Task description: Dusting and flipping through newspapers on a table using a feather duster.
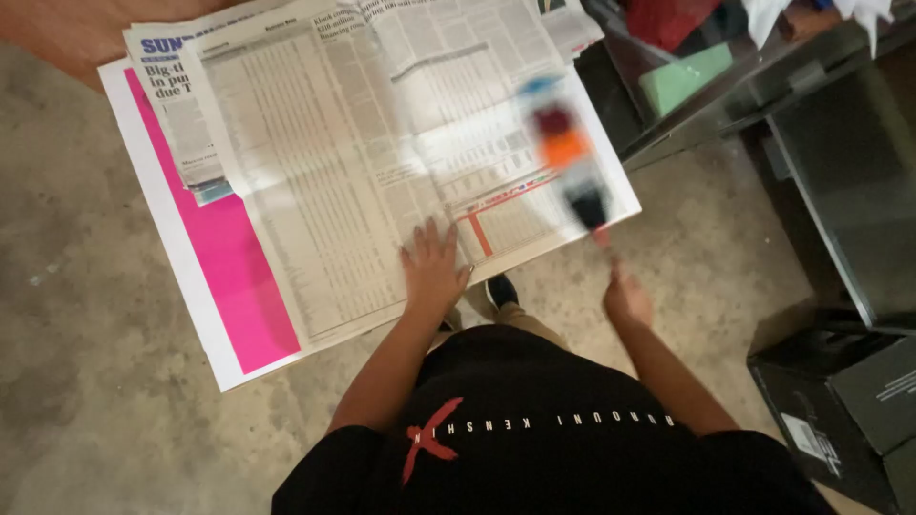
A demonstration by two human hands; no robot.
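bare floor left, shelving blocks right

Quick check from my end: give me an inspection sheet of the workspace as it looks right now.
Surface: white board with a pink sheet on a concrete floor.
Job's things: open newspaper spread over the board; blurred brush-like tool with orange and dark parts.
Clutter: folded newspaper beneath the open one.
Grippers: left hand flat on the newspaper; right hand holds the tool's handle.
Cables: nothing seen.
Surroundings: glass table at right, green block on its shelf, dark boxes.
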